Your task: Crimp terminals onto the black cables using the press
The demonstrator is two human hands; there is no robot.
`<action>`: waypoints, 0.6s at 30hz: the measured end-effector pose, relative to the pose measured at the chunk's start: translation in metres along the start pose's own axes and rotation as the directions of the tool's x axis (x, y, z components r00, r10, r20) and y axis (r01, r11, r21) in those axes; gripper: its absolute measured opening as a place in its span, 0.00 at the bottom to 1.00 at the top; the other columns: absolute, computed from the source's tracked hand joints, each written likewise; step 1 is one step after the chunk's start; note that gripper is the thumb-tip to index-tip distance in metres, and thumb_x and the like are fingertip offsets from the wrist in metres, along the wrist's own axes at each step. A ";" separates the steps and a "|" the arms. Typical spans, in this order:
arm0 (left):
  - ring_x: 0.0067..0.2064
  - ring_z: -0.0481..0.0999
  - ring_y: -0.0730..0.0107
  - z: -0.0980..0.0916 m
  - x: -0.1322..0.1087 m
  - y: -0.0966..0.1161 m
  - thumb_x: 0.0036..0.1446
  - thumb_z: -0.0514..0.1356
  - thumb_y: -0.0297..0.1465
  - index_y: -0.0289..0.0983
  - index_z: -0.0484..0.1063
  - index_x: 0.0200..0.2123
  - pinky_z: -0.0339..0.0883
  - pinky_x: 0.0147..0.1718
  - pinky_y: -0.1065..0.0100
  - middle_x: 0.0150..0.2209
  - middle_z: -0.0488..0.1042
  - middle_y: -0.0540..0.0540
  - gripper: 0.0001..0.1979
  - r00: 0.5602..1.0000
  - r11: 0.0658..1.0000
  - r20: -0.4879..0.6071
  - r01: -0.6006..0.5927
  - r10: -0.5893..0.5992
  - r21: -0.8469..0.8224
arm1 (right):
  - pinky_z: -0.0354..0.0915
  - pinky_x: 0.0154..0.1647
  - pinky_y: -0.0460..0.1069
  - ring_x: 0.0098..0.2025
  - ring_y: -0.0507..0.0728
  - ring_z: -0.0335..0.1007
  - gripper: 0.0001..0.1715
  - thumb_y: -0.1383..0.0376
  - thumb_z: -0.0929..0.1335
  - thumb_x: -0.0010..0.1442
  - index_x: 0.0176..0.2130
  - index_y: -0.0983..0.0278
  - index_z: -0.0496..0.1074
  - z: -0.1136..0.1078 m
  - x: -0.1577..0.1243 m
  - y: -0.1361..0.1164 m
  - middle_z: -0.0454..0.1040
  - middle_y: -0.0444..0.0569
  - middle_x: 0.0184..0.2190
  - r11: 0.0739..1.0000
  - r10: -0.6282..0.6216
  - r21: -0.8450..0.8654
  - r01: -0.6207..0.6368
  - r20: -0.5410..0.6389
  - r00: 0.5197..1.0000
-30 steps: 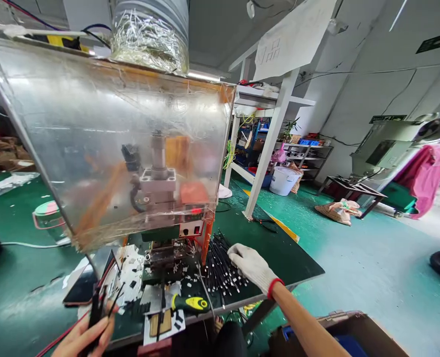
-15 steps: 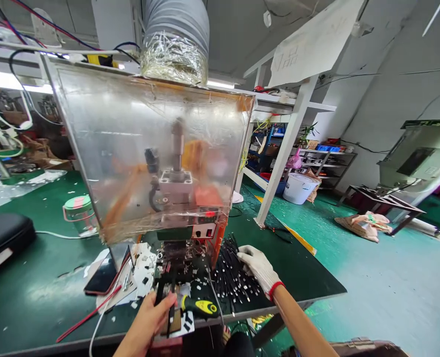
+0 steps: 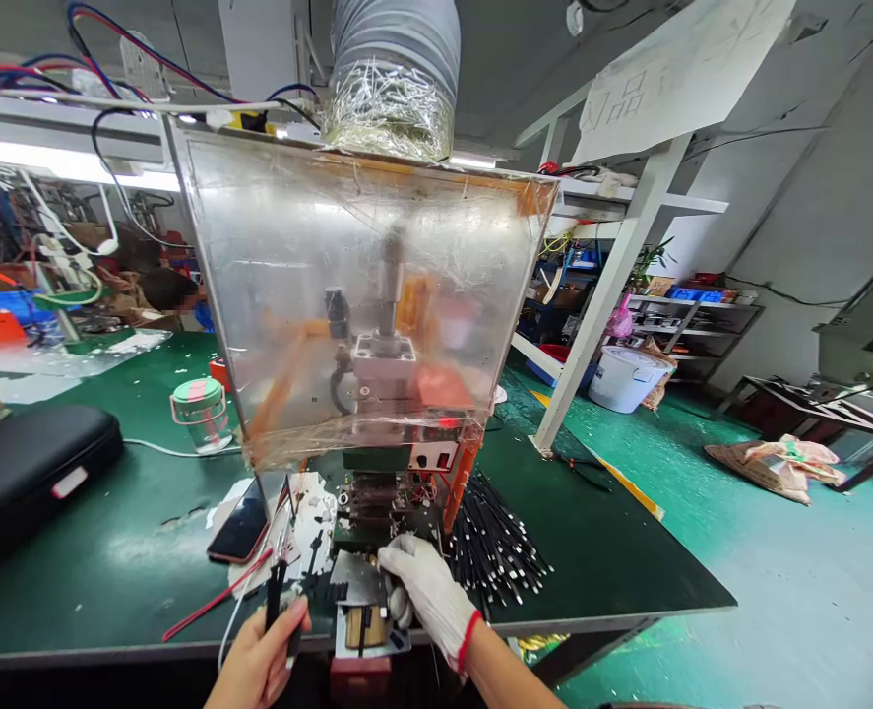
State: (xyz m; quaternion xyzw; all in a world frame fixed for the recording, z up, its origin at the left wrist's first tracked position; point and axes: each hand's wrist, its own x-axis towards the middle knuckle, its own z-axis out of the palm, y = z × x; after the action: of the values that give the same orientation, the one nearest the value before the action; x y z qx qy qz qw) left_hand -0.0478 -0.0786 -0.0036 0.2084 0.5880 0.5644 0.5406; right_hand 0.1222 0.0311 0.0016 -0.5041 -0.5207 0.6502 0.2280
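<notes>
The bare fingers of the left hand are clamped on black strips, which stick up past the thumb; how many there are is hard to tell. To their right, the gloved fingers of the right hand curl toward the thumb over the right edge of a metal plate; whether they pinch a strip cannot be told. Just left of the glove, a wood block sits with dark pieces on it. Beyond the gloved fingertips stands the machine, its lower part bare below a cloudy guard; a fingertip pushed farther in could be caught if the machine moved. The left grip could let strips slide out of line if it loosened, and the right forearm could knock the bundle askew, since it lies loose just right of the glove near the front edge of the worktop. The strips in that bundle look thin, long and dull black with pale tips, fanned toward the person. Farther out from the left fingers lie white scraps, a red cord and a phone.
</notes>
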 end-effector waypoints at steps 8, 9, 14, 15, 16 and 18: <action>0.12 0.44 0.88 -0.015 -0.004 -0.002 0.30 0.69 0.57 0.35 0.73 0.18 0.39 0.11 0.80 0.09 0.47 0.63 0.29 0.999 0.999 -0.045 0.011 -0.013 -0.037 | 0.55 0.09 0.41 0.11 0.48 0.60 0.16 0.55 0.66 0.52 0.33 0.65 0.64 0.007 0.027 0.013 0.64 0.37 0.15 0.989 0.006 0.149 -0.004 -0.014 1.000; 0.12 0.44 0.88 -0.015 -0.004 -0.002 0.30 0.69 0.57 0.35 0.73 0.18 0.38 0.11 0.80 0.09 0.48 0.63 0.29 0.999 0.999 -0.039 0.017 -0.018 -0.042 | 0.54 0.09 0.41 0.10 0.48 0.60 0.15 0.55 0.66 0.52 0.33 0.65 0.64 0.007 0.027 0.012 0.64 0.37 0.15 0.987 0.008 0.161 -0.006 -0.014 1.000; 0.12 0.46 0.90 -0.014 -0.005 0.000 0.32 0.69 0.56 0.35 0.72 0.18 0.36 0.12 0.80 0.10 0.57 0.59 0.28 1.000 0.998 0.011 0.028 -0.028 -0.053 | 0.53 0.09 0.40 0.10 0.48 0.60 0.12 0.58 0.65 0.54 0.33 0.65 0.63 0.010 0.026 0.009 0.63 0.36 0.14 0.983 0.027 0.180 -0.024 -0.017 0.999; 0.12 0.46 0.90 -0.013 -0.006 0.001 0.32 0.69 0.56 0.35 0.71 0.18 0.36 0.12 0.80 0.11 0.59 0.58 0.28 0.999 0.999 0.021 0.029 -0.028 -0.046 | 0.53 0.09 0.40 0.10 0.48 0.59 0.12 0.58 0.65 0.54 0.32 0.65 0.63 0.011 0.026 0.008 0.63 0.36 0.14 0.983 0.034 0.182 -0.030 -0.020 0.999; 0.12 0.47 0.90 -0.012 -0.007 0.002 0.33 0.69 0.56 0.35 0.71 0.18 0.36 0.13 0.79 0.12 0.62 0.57 0.28 0.999 0.999 0.027 0.026 -0.025 -0.037 | 0.53 0.09 0.40 0.10 0.47 0.59 0.12 0.58 0.65 0.54 0.32 0.65 0.63 0.012 0.026 0.007 0.63 0.36 0.14 0.983 0.041 0.182 -0.037 -0.022 0.999; 0.12 0.48 0.91 -0.009 -0.010 0.005 0.33 0.69 0.56 0.35 0.71 0.19 0.35 0.14 0.79 0.14 0.66 0.54 0.29 0.999 1.000 0.036 0.014 -0.013 -0.023 | 0.53 0.09 0.41 0.10 0.48 0.59 0.12 0.58 0.65 0.54 0.30 0.64 0.62 0.012 0.025 0.005 0.62 0.36 0.14 0.984 0.049 0.175 -0.044 -0.023 0.999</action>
State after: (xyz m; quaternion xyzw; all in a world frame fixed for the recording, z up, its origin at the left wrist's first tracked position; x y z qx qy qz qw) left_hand -0.0541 -0.0900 0.0032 0.2083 0.5731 0.5636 0.5572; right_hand 0.1026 0.0442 -0.0142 -0.5028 -0.4467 0.6917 0.2631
